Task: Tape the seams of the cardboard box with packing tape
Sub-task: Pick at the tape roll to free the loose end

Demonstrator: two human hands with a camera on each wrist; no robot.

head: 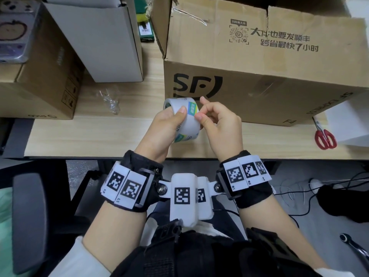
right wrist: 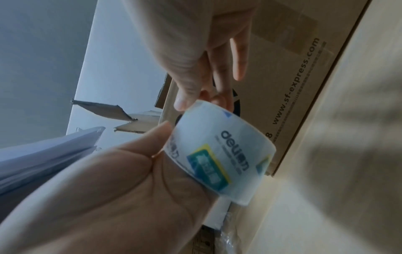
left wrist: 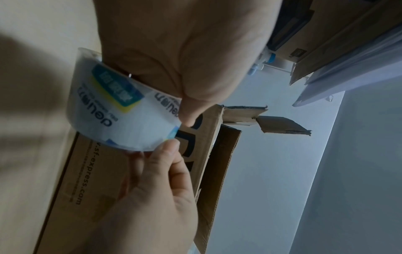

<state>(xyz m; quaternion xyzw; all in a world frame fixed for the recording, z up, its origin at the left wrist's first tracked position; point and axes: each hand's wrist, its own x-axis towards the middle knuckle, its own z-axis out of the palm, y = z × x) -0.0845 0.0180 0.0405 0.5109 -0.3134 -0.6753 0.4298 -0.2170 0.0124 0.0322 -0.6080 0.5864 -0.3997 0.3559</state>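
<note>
A roll of clear packing tape (head: 188, 120) with blue and yellow print is held above the desk's near edge. My left hand (head: 171, 120) grips it, thumb on the outer face. My right hand (head: 200, 109) pinches at the roll's upper right edge with thumb and forefinger. The left wrist view shows the roll (left wrist: 121, 116) under my palm and the right thumb at its rim. In the right wrist view the roll (right wrist: 217, 154) sits in the left hand. Just behind stands the large brown SF cardboard box (head: 259, 92), its top flaps open.
Red-handled scissors (head: 324, 136) lie at the right by a white box (head: 349, 120). A brown carton (head: 40, 86) and an open white carton (head: 105, 43) stand at the left, with crumpled clear plastic (head: 109, 100) between them and the SF box. Wooden desk (head: 99, 136) in front.
</note>
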